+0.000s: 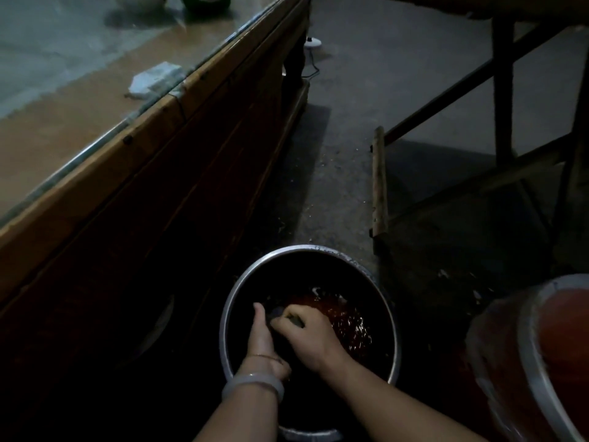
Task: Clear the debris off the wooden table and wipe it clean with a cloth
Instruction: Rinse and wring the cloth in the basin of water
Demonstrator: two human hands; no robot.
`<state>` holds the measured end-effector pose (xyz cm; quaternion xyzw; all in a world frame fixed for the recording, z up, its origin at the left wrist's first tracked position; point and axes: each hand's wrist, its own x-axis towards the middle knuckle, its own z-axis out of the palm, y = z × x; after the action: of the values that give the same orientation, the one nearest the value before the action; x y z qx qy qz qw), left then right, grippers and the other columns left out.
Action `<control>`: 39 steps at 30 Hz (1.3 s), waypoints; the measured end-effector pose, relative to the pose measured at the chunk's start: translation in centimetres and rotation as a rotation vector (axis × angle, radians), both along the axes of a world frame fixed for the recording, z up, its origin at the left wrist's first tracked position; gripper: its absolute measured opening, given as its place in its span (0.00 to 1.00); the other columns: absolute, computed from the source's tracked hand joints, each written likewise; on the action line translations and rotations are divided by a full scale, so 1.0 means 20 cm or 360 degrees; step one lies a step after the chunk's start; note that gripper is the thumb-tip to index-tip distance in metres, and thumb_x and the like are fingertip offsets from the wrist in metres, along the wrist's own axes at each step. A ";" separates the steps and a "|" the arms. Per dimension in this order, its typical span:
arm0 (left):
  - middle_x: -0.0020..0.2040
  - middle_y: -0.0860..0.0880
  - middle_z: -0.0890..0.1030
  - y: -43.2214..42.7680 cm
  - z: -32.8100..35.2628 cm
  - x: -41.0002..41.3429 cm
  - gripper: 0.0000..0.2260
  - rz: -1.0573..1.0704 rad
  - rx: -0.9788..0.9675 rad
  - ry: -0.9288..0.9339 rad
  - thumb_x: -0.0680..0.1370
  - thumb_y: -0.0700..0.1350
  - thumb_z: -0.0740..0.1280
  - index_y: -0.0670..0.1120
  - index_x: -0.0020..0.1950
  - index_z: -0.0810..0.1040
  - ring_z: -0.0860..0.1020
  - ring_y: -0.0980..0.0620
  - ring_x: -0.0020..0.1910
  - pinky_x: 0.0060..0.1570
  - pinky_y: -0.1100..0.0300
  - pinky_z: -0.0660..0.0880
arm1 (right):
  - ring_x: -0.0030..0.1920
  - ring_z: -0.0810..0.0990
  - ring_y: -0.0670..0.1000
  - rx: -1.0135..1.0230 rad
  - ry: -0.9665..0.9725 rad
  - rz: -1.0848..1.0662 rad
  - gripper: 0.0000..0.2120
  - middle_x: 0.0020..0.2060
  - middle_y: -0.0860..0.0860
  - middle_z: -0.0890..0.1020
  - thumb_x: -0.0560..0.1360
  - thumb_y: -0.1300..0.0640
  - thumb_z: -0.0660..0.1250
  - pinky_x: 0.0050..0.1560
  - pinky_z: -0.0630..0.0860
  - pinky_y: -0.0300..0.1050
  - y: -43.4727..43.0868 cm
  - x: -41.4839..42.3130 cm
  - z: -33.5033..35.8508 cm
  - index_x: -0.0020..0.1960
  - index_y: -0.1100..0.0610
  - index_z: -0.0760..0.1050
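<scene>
Both hands are down inside a round bucket (229,307) with a pale rim, standing on the floor below the table. Water glints red in it. My left hand (261,336) and my right hand (306,333) grip a small dark cloth (280,314) between them, just above the water. The cloth is mostly hidden by the fingers. The wooden table (95,173) runs along the left, its top covered by a glass sheet. A crumpled white piece of debris (156,79) lies near the table's front edge.
A second red bucket (535,355) stands at the lower right. A wooden frame (379,183) with dark legs occupies the right side. Green and white objects (204,3) sit at the table's far end. A white cabled device (313,43) lies on the concrete floor.
</scene>
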<state>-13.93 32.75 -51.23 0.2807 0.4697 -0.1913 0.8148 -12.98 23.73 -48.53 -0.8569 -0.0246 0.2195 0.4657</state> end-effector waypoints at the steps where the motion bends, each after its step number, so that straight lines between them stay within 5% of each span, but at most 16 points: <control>1: 0.42 0.38 0.83 0.02 0.02 0.01 0.30 0.0009 -0.0058 -0.0051 0.73 0.67 0.60 0.39 0.45 0.82 0.82 0.41 0.43 0.41 0.52 0.77 | 0.32 0.74 0.45 0.0007 -0.0078 0.0002 0.15 0.30 0.49 0.77 0.70 0.44 0.66 0.36 0.71 0.48 0.00 -0.02 0.03 0.33 0.55 0.73; 4: 0.32 0.40 0.81 0.00 0.09 0.02 0.22 -0.0033 -0.0058 -0.0038 0.78 0.55 0.59 0.40 0.37 0.82 0.81 0.45 0.34 0.43 0.57 0.75 | 0.36 0.76 0.47 -0.0163 -0.0294 0.0095 0.18 0.33 0.48 0.77 0.77 0.44 0.63 0.38 0.70 0.48 0.01 -0.03 0.09 0.33 0.53 0.71; 6: 0.49 0.38 0.80 -0.01 0.10 0.03 0.13 -0.0029 0.0010 0.0038 0.76 0.47 0.62 0.41 0.56 0.77 0.78 0.43 0.50 0.53 0.54 0.72 | 0.43 0.79 0.53 -0.0346 -0.0434 0.0115 0.18 0.39 0.51 0.80 0.79 0.45 0.60 0.41 0.70 0.47 0.01 0.00 0.08 0.35 0.54 0.72; 8: 0.58 0.40 0.77 -0.03 0.10 0.04 0.22 -0.0061 0.0282 -0.0024 0.74 0.46 0.64 0.38 0.66 0.71 0.76 0.42 0.57 0.50 0.52 0.74 | 0.49 0.79 0.56 -0.0528 -0.0469 0.0073 0.18 0.45 0.54 0.81 0.80 0.45 0.58 0.44 0.70 0.47 -0.01 0.05 0.06 0.39 0.55 0.75; 10: 0.46 0.44 0.82 -0.06 0.10 0.06 0.17 -0.0313 0.0580 -0.0048 0.76 0.48 0.66 0.39 0.60 0.77 0.80 0.46 0.47 0.42 0.54 0.77 | 0.53 0.79 0.58 -0.0673 -0.0416 0.0048 0.19 0.51 0.55 0.81 0.81 0.45 0.56 0.48 0.72 0.48 -0.06 0.11 0.01 0.46 0.56 0.78; 12: 0.45 0.42 0.83 -0.06 0.10 0.09 0.15 -0.0469 0.0859 -0.0115 0.74 0.49 0.69 0.39 0.53 0.80 0.81 0.43 0.46 0.48 0.52 0.79 | 0.57 0.77 0.59 -0.0854 -0.0450 0.0102 0.19 0.55 0.56 0.78 0.82 0.44 0.54 0.50 0.73 0.50 -0.12 0.13 -0.06 0.53 0.55 0.78; 16: 0.48 0.41 0.82 -0.02 0.03 0.08 0.06 -0.0859 0.1302 -0.0112 0.74 0.44 0.69 0.42 0.46 0.81 0.80 0.42 0.49 0.55 0.50 0.77 | 0.64 0.67 0.57 -0.1208 -0.0375 0.0128 0.19 0.62 0.55 0.69 0.81 0.43 0.57 0.58 0.70 0.54 -0.22 0.13 -0.20 0.67 0.52 0.67; 20: 0.66 0.39 0.72 0.03 -0.09 -0.02 0.23 -0.0828 0.1494 0.0212 0.73 0.41 0.67 0.49 0.69 0.71 0.73 0.39 0.61 0.61 0.53 0.72 | 0.72 0.57 0.59 -0.1293 0.0022 0.0224 0.37 0.74 0.57 0.55 0.78 0.40 0.62 0.67 0.64 0.58 -0.25 0.07 -0.26 0.80 0.44 0.47; 22: 0.69 0.39 0.67 -0.01 -0.10 -0.03 0.32 -0.0617 0.1194 0.0152 0.72 0.44 0.68 0.55 0.74 0.61 0.72 0.38 0.62 0.60 0.50 0.72 | 0.72 0.58 0.59 -0.1057 0.0273 0.0156 0.33 0.73 0.58 0.54 0.78 0.44 0.66 0.69 0.64 0.55 -0.20 0.03 -0.28 0.78 0.42 0.54; 24: 0.67 0.39 0.70 -0.06 -0.07 -0.03 0.28 -0.0455 0.0902 0.0056 0.75 0.49 0.66 0.53 0.74 0.62 0.74 0.39 0.60 0.59 0.47 0.73 | 0.64 0.70 0.56 -0.0617 0.0376 0.0066 0.20 0.67 0.56 0.66 0.77 0.51 0.68 0.61 0.72 0.46 -0.11 0.00 -0.27 0.68 0.47 0.70; 27: 0.48 0.39 0.81 -0.01 0.00 -0.02 0.25 -0.0246 0.0427 0.0138 0.77 0.62 0.59 0.42 0.58 0.77 0.79 0.41 0.47 0.46 0.49 0.76 | 0.39 0.77 0.45 -0.0048 0.0337 -0.0009 0.04 0.42 0.49 0.79 0.75 0.57 0.68 0.36 0.74 0.37 0.01 -0.02 -0.15 0.45 0.49 0.75; 30: 0.34 0.40 0.82 0.07 0.03 -0.01 0.29 -0.0086 0.0124 0.0031 0.75 0.66 0.59 0.40 0.42 0.81 0.80 0.43 0.39 0.39 0.53 0.76 | 0.31 0.72 0.43 0.0217 0.0159 -0.0092 0.06 0.29 0.47 0.75 0.70 0.58 0.70 0.31 0.69 0.36 0.05 -0.05 -0.02 0.36 0.53 0.75; 33: 0.26 0.43 0.79 0.05 0.06 -0.02 0.27 -0.0006 0.0109 -0.0077 0.78 0.58 0.60 0.40 0.29 0.80 0.80 0.47 0.25 0.27 0.61 0.77 | 0.28 0.72 0.40 0.0277 -0.0003 -0.0131 0.11 0.25 0.44 0.75 0.70 0.55 0.71 0.32 0.68 0.34 0.07 -0.06 0.05 0.31 0.52 0.73; 37: 0.36 0.43 0.80 0.00 0.11 -0.01 0.14 -0.0036 0.0133 -0.0035 0.82 0.49 0.55 0.43 0.44 0.75 0.77 0.47 0.39 0.39 0.55 0.72 | 0.33 0.78 0.47 -0.0008 -0.0257 -0.0117 0.16 0.28 0.47 0.78 0.73 0.44 0.65 0.36 0.75 0.46 0.07 -0.03 0.07 0.33 0.53 0.72; 39: 0.40 0.45 0.78 -0.03 0.14 0.01 0.13 -0.0139 0.0398 -0.0059 0.82 0.48 0.56 0.44 0.43 0.75 0.76 0.48 0.38 0.36 0.55 0.72 | 0.37 0.80 0.54 -0.0172 -0.0300 -0.0175 0.18 0.31 0.50 0.79 0.76 0.43 0.63 0.39 0.75 0.48 0.03 0.03 0.06 0.34 0.54 0.71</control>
<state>-13.81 32.07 -48.53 0.4037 0.4621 -0.1614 0.7730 -12.40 24.39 -47.35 -0.8977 -0.0093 0.1130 0.4258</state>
